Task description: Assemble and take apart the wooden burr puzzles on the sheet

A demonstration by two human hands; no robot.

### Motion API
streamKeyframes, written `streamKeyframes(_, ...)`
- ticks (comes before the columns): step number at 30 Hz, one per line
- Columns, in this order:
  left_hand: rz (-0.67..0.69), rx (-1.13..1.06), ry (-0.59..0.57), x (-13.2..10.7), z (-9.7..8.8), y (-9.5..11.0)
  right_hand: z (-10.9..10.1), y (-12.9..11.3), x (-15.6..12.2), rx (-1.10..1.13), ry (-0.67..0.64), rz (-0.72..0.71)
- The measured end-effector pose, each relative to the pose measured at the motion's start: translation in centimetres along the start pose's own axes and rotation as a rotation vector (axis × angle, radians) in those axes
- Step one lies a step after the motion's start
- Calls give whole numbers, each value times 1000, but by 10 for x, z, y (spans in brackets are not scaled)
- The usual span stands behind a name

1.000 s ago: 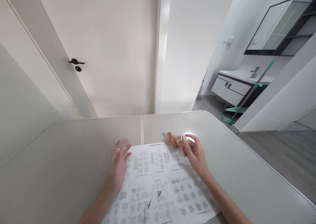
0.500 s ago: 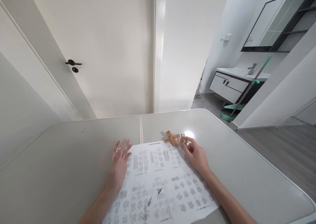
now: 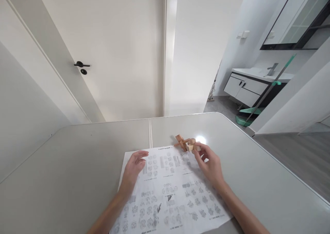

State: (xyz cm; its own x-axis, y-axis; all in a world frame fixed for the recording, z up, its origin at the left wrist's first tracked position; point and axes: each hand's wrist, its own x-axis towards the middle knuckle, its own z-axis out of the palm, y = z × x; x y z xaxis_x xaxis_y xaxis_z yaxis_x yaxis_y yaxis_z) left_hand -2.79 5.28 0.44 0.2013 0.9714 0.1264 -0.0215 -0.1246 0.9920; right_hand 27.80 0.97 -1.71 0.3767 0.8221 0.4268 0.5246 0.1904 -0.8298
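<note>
A light wooden interlocking block puzzle [image 3: 191, 147] is pinched between the thumb and fingers of my right hand [image 3: 210, 163], over the top right of the printed sheet. Just left of it, partly covered, rests another wooden puzzle assembly [image 3: 180, 141] of darker crossed sticks, at the sheet's upper edge. My left hand [image 3: 134, 164] hovers over the sheet's upper left, fingers bent forward and thumb apart, holding nothing. Under both hands lies the large paper sheet [image 3: 165, 179], printed with rows of small puzzle diagrams and captions.
The grey table [image 3: 85, 165] has rounded corners and a seam [image 3: 151, 134] running to its far edge. Beyond stands a white door with a black handle [image 3: 82, 64]. At the right are a sink cabinet [image 3: 247, 86], a mirror, and a green broom and dustpan [image 3: 243, 120].
My left hand has moved right and inward over the sheet, its spread fingers now bent. My right hand has lifted and turned the light wooden puzzle slightly. The view has shifted a little left.
</note>
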Motion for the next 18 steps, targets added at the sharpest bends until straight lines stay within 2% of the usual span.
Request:
streamKeyframes(3,66,238,-104,-9,8,6,5,-11,-9,91,-118,-59)
streamKeyframes(7,89,441,-280,-16,14,11,16,-23,-23,230,-342,-42)
streamKeyframes(12,76,498,-481,-17,16,7,30,-34,-40,349,-577,-48)
streamKeyframes(18,83,562,-554,-17,20,9,37,-36,-52,441,-723,45)
